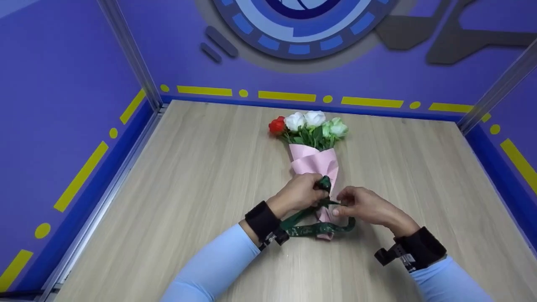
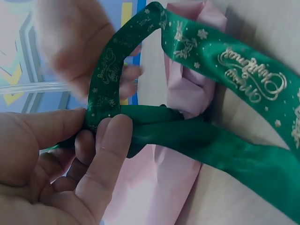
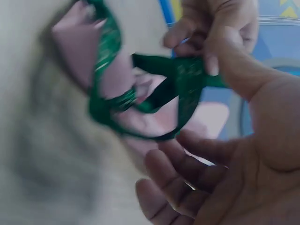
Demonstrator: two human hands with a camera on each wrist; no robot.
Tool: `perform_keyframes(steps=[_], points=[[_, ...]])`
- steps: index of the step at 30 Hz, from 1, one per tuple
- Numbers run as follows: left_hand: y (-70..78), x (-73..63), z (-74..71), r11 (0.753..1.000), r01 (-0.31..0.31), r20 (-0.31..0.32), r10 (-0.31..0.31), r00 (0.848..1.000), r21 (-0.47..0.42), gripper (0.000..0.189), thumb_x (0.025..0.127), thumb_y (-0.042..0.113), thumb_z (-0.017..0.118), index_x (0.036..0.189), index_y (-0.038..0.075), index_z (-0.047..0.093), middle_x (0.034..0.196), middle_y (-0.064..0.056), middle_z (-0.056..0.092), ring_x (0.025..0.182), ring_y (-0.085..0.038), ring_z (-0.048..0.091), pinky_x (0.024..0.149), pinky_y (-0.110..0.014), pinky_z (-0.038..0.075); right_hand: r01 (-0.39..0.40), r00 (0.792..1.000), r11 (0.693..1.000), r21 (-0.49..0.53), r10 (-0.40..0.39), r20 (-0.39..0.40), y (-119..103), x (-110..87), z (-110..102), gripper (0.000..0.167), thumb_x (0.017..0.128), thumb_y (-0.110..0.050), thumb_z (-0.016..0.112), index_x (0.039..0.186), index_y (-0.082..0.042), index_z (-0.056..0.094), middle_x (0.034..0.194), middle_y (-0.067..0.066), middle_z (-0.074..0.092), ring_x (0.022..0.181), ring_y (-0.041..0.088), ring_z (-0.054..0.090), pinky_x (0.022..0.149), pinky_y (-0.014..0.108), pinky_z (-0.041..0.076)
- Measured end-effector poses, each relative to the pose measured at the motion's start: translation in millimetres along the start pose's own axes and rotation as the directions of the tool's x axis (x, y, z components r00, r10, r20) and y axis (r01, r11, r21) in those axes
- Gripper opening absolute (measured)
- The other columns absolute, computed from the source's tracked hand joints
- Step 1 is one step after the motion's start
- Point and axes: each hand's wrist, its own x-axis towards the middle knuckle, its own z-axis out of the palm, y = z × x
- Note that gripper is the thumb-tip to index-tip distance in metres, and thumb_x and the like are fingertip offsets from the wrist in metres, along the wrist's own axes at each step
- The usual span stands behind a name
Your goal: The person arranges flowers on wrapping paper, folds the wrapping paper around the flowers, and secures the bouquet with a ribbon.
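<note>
A bouquet lies on the table, its pink wrapping paper (image 1: 315,161) gathered narrow toward the person. A green ribbon (image 2: 187,138) with gold Christmas print passes around the narrow part, with a loop and a long tail hanging loose. My left hand (image 1: 300,193) pinches the ribbon between thumb and fingers above the wrap. Beside it on the right, my right hand (image 1: 369,205) has its thumb and fingers apart. In the right wrist view, its fingertips (image 3: 161,164) are at the lower edge of the ribbon loop; whether they touch is unclear.
Red, white and pale green artificial roses (image 1: 314,119) top the bouquet at the far side. The wooden table (image 1: 201,167) is bounded by purple panels (image 1: 67,63) at the back and sides. Both wrists carry black straps with cameras.
</note>
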Motion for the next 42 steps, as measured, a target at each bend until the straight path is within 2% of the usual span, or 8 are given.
perform_keyframes(steps=[4,8,13,20,24,30,36,42], points=[[-3.6,-0.1,-2.3,0.988,-0.039,-0.016,0.042,0.999,0.147,0.009,0.098,0.018,0.074,0.096,0.012,0.068,0.084,0.005,0.064,0.076,-0.007,0.059,0.071,-0.022,0.05,-0.016,0.997,0.979,0.205,0.001,0.074,10.5,-1.9,-5.2,0.02,0.097,-0.018,0.072,0.089,-0.002,0.065,0.078,-0.002,0.067,0.075,0.015,0.062,0.071,0.028,0.048],[-8.0,0.4,-3.4,0.963,-0.08,-0.021,0.088,0.996,0.257,0.008,0.097,0.017,0.074,0.093,0.013,0.068,0.083,0.009,0.058,0.079,-0.009,0.052,0.073,-0.023,0.046,-0.038,0.998,0.92,0.39,0.014,0.065,17.4,-5.0,-15.4,0.021,0.104,-0.023,0.067,0.092,-0.007,0.058,0.065,-0.007,0.054,0.062,0.009,0.059,0.069,0.029,0.057],[-11.3,1.0,-3.9,0.956,-0.072,-0.036,0.086,0.996,0.284,0.008,0.097,0.015,0.074,0.092,0.013,0.068,0.081,0.009,0.057,0.079,-0.009,0.053,0.073,-0.023,0.046,-0.045,0.999,0.986,0.159,0.043,0.013,23.6,-11.6,-28.2,0.035,0.102,-0.037,0.068,0.092,-0.004,0.063,0.066,-0.008,0.037,0.051,0.008,0.039,0.047,0.025,0.041],[-10.8,0.8,-3.1,0.964,-0.023,-0.053,0.039,0.998,0.265,0.008,0.097,0.02,0.073,0.098,0.013,0.069,0.084,0.004,0.058,0.083,-0.012,0.053,0.073,-0.025,0.045,0.026,0.997,0.995,-0.098,-0.019,0.072,35.3,-3.2,-17.5,0.025,0.101,-0.03,0.07,0.099,-0.005,0.071,0.079,-0.002,0.063,0.071,0.013,0.056,0.063,0.027,0.045],[-7.2,2.7,-0.7,0.968,0.01,-0.055,0.003,0.998,0.25,0.011,0.097,0.021,0.072,0.101,0.013,0.066,0.087,0.003,0.062,0.081,-0.014,0.056,0.071,-0.027,0.046,0.077,0.995,0.993,-0.088,-0.071,0.068,34.1,6.9,1.8,0.026,0.1,-0.032,0.072,0.112,-0.009,0.07,0.095,0.0,0.073,0.086,0.014,0.065,0.074,0.027,0.05],[-2.3,8.8,8.5,0.944,0.025,-0.068,-0.003,0.998,0.33,0.022,0.094,0.032,0.077,0.098,0.013,0.066,0.088,0.002,0.069,0.082,-0.015,0.064,0.074,-0.029,0.051,0.11,0.994,0.99,-0.088,-0.11,0.0,27.9,10.0,10.9,0.004,0.096,-0.015,0.074,0.094,-0.012,0.073,0.081,-0.004,0.068,0.071,0.011,0.058,0.064,0.023,0.046],[-2.3,14.0,13.9,0.888,0.051,-0.072,-0.02,0.997,0.457,0.017,0.092,0.026,0.076,0.089,0.013,0.066,0.086,-0.001,0.07,0.078,-0.018,0.065,0.069,-0.034,0.053,0.118,0.99,0.99,-0.076,-0.123,-0.064,22.9,7.8,5.7,0.007,0.095,-0.014,0.074,0.088,-0.013,0.072,0.074,-0.005,0.063,0.065,0.01,0.053,0.06,0.023,0.042],[-0.5,14.6,13.4,0.879,0.079,-0.042,-0.067,0.997,0.47,0.017,0.091,0.021,0.076,0.086,0.013,0.062,0.091,-0.005,0.074,0.083,-0.021,0.068,0.073,-0.036,0.055,0.113,0.987,0.99,-0.088,-0.121,-0.102,20.6,7.3,4.2,0.006,0.092,-0.011,0.076,0.088,-0.014,0.072,0.073,-0.005,0.064,0.064,0.01,0.055,0.059,0.023,0.043]])
